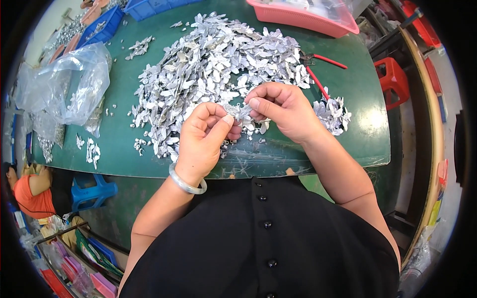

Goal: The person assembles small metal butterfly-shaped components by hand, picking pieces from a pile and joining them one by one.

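Just above the front part of the green table [348,149], both hands pinch a small silver wing-shaped metal piece [235,110]. My left hand [199,141], with a pale bangle at the wrist, grips one side between thumb and fingers. From the other side, my right hand [287,110] holds it with thumb and forefinger; the fingertips hide part of its outline. Right behind the hands spreads a large heap of similar silver metal pieces [184,74]. Red-handled pliers [318,83] lie at its right edge, beside a smaller pile of pieces [334,116].
A clear plastic bag [74,82] sits at the table's left, near a blue bin [102,27]. At the back stands a pink basket [308,19]. A red stool [392,82] is off to the right. Lower left are a blue stool [92,192] and a person in orange [37,196].
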Tool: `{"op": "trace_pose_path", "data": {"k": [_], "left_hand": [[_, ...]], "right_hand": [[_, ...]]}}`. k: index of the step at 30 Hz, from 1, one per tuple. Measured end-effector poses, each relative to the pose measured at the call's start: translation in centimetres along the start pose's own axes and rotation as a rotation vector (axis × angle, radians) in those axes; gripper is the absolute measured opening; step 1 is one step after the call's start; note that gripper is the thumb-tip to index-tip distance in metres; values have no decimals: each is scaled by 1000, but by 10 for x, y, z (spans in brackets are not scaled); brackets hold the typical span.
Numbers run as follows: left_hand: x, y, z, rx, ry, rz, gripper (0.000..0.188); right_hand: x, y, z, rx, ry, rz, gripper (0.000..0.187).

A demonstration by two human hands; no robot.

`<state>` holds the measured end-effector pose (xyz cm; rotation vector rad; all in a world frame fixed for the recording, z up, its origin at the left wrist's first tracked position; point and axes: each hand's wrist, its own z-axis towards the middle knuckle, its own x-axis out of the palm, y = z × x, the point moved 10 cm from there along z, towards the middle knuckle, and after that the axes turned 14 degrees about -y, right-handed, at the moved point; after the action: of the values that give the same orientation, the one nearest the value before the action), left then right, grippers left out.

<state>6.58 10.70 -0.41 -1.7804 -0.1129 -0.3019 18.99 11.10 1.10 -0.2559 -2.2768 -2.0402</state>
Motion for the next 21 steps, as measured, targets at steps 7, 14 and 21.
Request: {"op": "trace_pose_path", "data": {"k": [7, 14, 21], "left_hand": [[1, 0, 2, -3, -8, -140, 11], [3, 2, 2, -93, 82, -381, 31], [8, 10, 0, -221, 124, -422, 27]], "right_hand": [[-4, 5, 0, -147, -1, -145, 10], [1, 3, -1, -156, 24, -165, 12], [-10, 11, 9, -213, -36, -180, 14]]}}
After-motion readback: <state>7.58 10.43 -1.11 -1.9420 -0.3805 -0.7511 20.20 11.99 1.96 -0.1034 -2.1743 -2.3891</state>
